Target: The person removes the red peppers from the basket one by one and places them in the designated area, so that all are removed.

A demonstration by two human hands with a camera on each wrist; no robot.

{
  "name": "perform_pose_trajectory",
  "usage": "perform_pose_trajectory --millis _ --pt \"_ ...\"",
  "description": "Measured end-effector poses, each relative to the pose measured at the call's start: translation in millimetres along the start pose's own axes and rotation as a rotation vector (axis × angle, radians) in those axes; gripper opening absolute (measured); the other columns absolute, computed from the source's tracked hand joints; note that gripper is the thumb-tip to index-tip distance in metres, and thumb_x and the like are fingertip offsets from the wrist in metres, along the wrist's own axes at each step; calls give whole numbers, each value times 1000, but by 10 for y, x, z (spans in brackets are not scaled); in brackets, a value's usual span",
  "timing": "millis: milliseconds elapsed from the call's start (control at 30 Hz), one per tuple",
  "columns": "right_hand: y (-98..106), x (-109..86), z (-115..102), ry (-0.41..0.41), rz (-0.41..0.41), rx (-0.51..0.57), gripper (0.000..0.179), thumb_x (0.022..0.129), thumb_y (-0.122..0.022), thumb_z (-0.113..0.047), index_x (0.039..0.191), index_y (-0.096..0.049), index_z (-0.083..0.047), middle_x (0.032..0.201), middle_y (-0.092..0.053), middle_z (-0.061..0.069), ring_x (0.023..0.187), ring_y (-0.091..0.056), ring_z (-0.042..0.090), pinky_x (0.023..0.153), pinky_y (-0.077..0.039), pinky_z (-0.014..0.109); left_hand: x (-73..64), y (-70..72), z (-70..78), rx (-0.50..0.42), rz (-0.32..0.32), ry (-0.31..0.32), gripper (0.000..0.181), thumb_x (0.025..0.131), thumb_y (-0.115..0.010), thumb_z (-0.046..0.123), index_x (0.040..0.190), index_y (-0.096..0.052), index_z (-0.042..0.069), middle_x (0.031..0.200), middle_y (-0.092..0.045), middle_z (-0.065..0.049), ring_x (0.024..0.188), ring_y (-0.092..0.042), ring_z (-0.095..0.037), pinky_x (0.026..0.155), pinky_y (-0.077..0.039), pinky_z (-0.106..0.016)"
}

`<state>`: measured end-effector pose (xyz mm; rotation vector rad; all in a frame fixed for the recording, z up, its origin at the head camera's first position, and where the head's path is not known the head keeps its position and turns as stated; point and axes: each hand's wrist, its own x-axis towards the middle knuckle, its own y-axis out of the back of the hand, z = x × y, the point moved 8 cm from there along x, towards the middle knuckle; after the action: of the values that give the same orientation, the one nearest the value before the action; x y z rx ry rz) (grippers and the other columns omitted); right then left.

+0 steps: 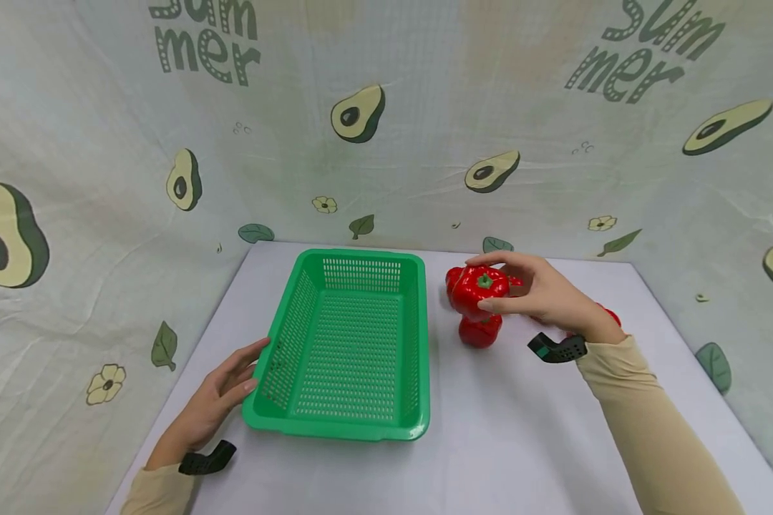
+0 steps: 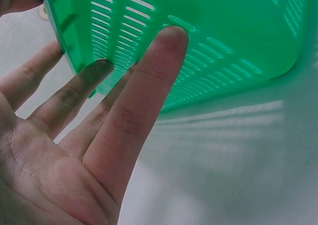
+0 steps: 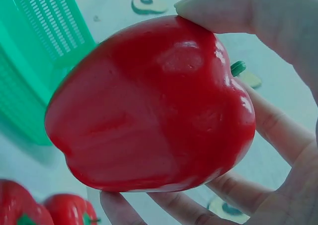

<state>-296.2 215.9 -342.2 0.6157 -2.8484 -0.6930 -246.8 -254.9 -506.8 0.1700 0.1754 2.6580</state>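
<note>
My right hand (image 1: 544, 293) grips a glossy red bell pepper (image 1: 472, 295) with a short green stem, holding it up off the table. Thumb and fingers lie on opposite sides of that pepper (image 3: 154, 106) in the right wrist view. My left hand (image 1: 209, 404) is at the left side of a green plastic basket (image 1: 335, 428) with slotted walls. In the left wrist view, fairly straight fingers (image 2: 136, 113) touch the basket's slotted outer wall (image 2: 233, 21). Nothing lies inside the basket.
Another red pepper (image 1: 479, 333) sits just below the held one, and more lie behind it, partly hidden. Beyond the right wrist shows a bit of red (image 1: 612, 315). The white table (image 1: 489, 443) meets a cloth backdrop (image 1: 425, 200) printed with avocados.
</note>
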Motion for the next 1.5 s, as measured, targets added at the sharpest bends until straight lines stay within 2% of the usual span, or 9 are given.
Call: perform_pose_trajectory --millis 167,367,533,700,967,1067,1267,1500 --pt "216 -152 72 -16 79 -109 57 87 -80 -24 138 -55 -32 137 -51 -6 125 -45 24 79 -58 41 10 -11 16 0 -1 -14 60 104 -46 3 159 -25 18 161 -26 -12 138 -40 -9 101 -43 -24" --pt "427 -382 207 -67 150 -161 57 89 -77 -27 141 -53 -32 139 -51 -8 125 -45 23 79 -57 38 23 -34 13 -11 -17 -24 60 104 -45 2 159 -25 16 160 -27 -13 139 -40 -10 101 -44 -25" --pt "563 -541 347 -94 213 -230 59 88 -78 -27 142 -52 -31 140 -50 -8 126 -42 23 79 -56 32 20 -46 9 -14 -5 0 60 105 -46 4 159 -26 19 161 -25 -9 138 -40 -9 101 -43 -24" --pt "647 -635 510 -127 253 -247 61 88 -78 -28 143 -51 -29 139 -50 -4 125 -42 27 77 -56 30 15 -39 39 2 -5 -15 60 104 -46 3 159 -25 18 161 -26 -10 138 -41 -10 101 -43 -24" --pt "653 -715 794 -168 273 -210 59 88 -79 -27 141 -53 -26 132 -52 -1 114 -46 28 73 -58 37 22 -21 52 19 1 -13 60 104 -47 3 158 -26 19 161 -26 -9 138 -41 -10 101 -43 -23" --pt "624 -746 909 -189 270 -207 60 88 -78 -29 141 -52 -27 131 -53 0 114 -46 28 72 -58 37 19 -20 46 20 2 -8 60 104 -47 4 158 -26 19 161 -25 -9 138 -41 -9 101 -43 -23" --pt "533 -778 1096 -208 250 -202 66 86 -80 -30 145 -50 -22 137 -47 11 118 -44 34 72 -58 35 9 -14 44 11 1 -9 60 104 -47 4 159 -25 18 162 -25 -10 138 -40 -9 101 -43 -23" --pt "455 -798 1294 -241 240 -224 70 84 -81 -38 145 -51 -22 134 -46 14 116 -42 34 74 -57 42 6 -1 25 17 7 -16 60 104 -46 3 158 -26 17 161 -26 -10 139 -40 -11 101 -42 -23"
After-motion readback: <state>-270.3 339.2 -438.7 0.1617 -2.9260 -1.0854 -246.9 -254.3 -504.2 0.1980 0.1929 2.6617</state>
